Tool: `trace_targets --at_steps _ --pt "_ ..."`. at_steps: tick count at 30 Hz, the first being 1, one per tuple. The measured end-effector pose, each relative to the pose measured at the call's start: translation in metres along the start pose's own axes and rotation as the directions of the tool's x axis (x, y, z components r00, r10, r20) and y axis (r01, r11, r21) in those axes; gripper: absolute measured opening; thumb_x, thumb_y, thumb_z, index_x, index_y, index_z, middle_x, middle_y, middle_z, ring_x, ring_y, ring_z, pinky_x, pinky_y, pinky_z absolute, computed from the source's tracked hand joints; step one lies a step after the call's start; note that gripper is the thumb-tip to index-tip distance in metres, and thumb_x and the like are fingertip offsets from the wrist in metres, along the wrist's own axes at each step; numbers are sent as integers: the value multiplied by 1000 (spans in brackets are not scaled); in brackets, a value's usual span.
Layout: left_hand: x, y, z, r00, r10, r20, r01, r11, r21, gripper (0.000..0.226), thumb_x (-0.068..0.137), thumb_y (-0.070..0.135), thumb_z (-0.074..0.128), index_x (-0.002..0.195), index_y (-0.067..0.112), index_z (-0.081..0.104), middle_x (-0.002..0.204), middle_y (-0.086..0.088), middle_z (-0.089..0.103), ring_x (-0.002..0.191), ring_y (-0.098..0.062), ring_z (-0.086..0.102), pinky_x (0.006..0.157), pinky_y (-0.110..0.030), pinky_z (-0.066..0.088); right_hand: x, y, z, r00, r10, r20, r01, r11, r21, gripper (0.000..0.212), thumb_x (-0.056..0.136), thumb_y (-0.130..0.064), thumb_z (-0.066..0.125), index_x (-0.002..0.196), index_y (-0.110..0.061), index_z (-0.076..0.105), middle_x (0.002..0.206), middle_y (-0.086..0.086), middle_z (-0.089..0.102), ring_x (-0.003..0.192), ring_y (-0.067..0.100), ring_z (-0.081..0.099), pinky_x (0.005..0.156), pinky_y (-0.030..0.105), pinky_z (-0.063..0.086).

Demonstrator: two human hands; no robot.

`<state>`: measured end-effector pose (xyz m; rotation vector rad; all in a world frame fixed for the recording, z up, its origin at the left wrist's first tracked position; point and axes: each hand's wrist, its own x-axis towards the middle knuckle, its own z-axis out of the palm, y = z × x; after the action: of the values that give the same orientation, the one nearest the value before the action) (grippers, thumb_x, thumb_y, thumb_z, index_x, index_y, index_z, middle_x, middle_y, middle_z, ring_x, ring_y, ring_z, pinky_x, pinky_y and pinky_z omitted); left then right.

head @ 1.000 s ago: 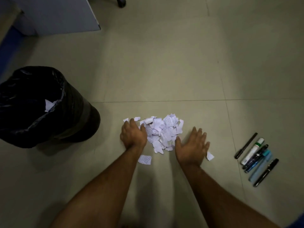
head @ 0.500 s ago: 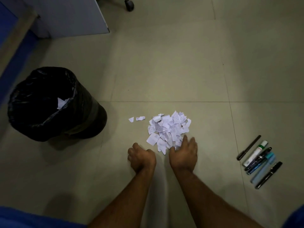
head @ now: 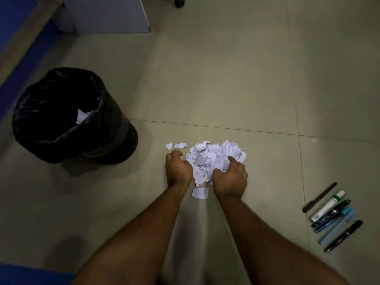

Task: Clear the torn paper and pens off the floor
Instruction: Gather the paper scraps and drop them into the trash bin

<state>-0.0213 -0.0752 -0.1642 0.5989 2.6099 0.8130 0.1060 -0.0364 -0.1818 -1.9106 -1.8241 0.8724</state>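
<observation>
Black-lined bin [head: 61,112] stands well left on the floor [head: 226,79]; the torn paper pile [head: 213,159] lies between my hands, left hand [head: 178,169] curled at its edge, right hand [head: 231,176] clawing into the scraps, with whether either truly grips paper not clear. Pens [head: 333,217] lie untouched, far right. Risk, as I judge it: a loose two-handed scoop sheds scraps on the carry, and strays [head: 200,193] get missed.
</observation>
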Motion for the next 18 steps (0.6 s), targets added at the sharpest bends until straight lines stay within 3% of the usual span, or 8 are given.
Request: trace_targets --at_steps 3,5,8,12,15,18 --pt "31 -1 5 989 146 31 -149 944 295 47 80 7 57 127 13 52 136 -14 47 118 -36 49 93 -42 44 23 -10 1 995 -60 78 72 983 -168 78 76 -37 70 146 -12 43 150 23 37 138 43 35 111 48 31" --pt "51 1 8 985 124 117 -162 895 416 58 82 11 56 138 14 42 150 -18 33 129 -37 40 102 -43 39 41 -10 4 973 -45 227 95 973 -212 86 80 -49 63 153 -15 31 159 22 22 146 40 21 118 45 21" --pt "62 6 13 943 74 326 -200 906 372 62 87 13 52 146 16 33 157 -18 21 141 -37 27 113 -43 32 56 -8 7 930 -68 360 151 966 -208 88 78 -61 55 152 -20 31 156 15 31 143 40 25 117 45 25" --pt "25 11 17 758 367 539 -483 871 87 61 87 21 60 144 11 40 146 -17 41 136 -36 39 113 -37 32 48 -5 1 909 -193 371 199 980 21 81 82 -42 70 151 -16 36 151 8 45 140 30 39 115 38 32" --pt "20 16 15 780 311 543 -513 815 269 89 78 36 72 151 17 25 157 -14 24 140 -34 32 111 -43 36 51 -3 -6 864 -315 392 369 927 -67 93 77 -52 72 151 -12 34 155 12 36 142 35 33 117 42 25" --pt "28 29 7 706 226 671 -607 680 410 115 74 37 79 155 23 0 163 -13 0 147 -34 15 111 -50 35 65 -1 -12 736 -239 633 457 865 -205 117 70 -56 77 157 -12 12 162 17 14 149 38 11 122 44 11"
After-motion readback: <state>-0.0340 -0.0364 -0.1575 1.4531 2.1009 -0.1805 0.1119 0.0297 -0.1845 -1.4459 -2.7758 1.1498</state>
